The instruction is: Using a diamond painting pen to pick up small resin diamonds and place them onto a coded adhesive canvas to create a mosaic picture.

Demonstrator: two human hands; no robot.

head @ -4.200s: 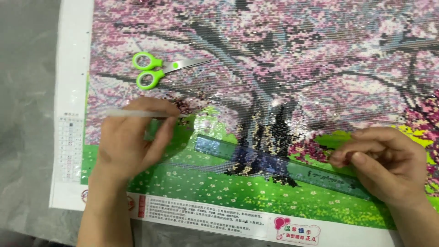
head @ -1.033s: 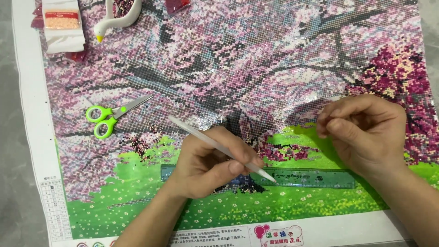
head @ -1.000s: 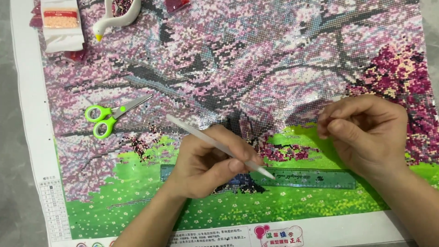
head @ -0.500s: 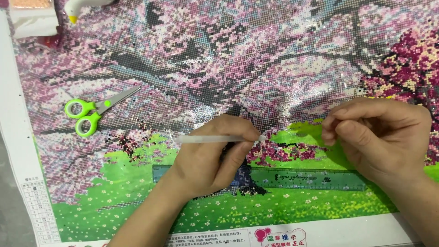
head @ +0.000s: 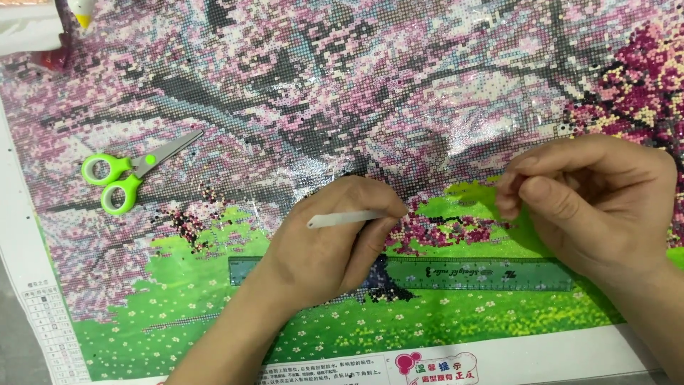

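Both hands over diamond-painting canvas [head: 342, 93], left holds pen, right pinched.

Landmark = green ruler [head: 491, 273], lying flat across the grass strip of the canvas. Left hand [head: 331, 242] sits over the ruler's left part, fingers closed around a white applicator pen [head: 348, 218]; pen lies roughly level just above the ruler, free end pointing left, other end hidden under the fingers. Right hand [head: 588, 203] is above the ruler's right end, thumb and forefinger pressed together over the green patch; can't tell if anything is between them. Green-handled scissors [head: 128, 175] lie shut, well up-left of the ruler. White swan-shaped dish [head: 82, 11] far up-left, mostly cut off by the edge.
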